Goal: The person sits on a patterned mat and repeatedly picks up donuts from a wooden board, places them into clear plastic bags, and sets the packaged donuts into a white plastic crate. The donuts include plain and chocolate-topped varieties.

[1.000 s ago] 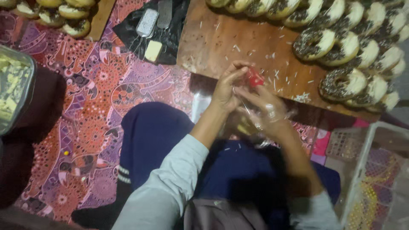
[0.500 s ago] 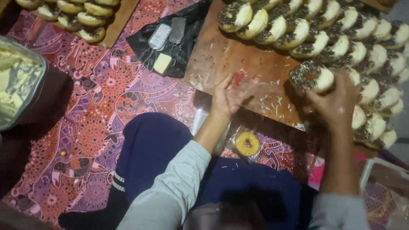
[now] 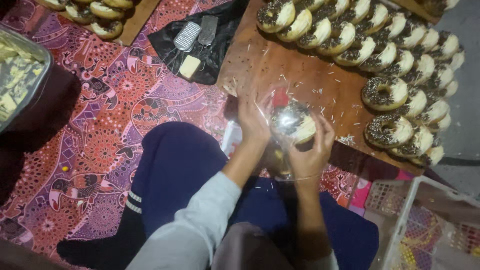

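Observation:
A chocolate-sprinkled doughnut with white icing (image 3: 294,124) sits inside a clear plastic bag (image 3: 280,107), held between both hands above the near edge of a wooden board (image 3: 280,70). My left hand (image 3: 253,119) grips the bag's left side. My right hand (image 3: 314,150) cups the doughnut through the plastic from below and right. A small red piece (image 3: 280,96) shows at the bag's top.
Rows of iced doughnuts (image 3: 395,55) cover the board's far and right side. A black bag with two graters and a cheese block (image 3: 190,66) lies left of it. A metal tray (image 3: 20,75) stands at far left, a white crate (image 3: 425,225) at lower right, a patterned cloth (image 3: 90,130) underneath.
My right hand reached to the doughnut rows on the right, took one, and brought it back into the plastic bag held by my left hand.

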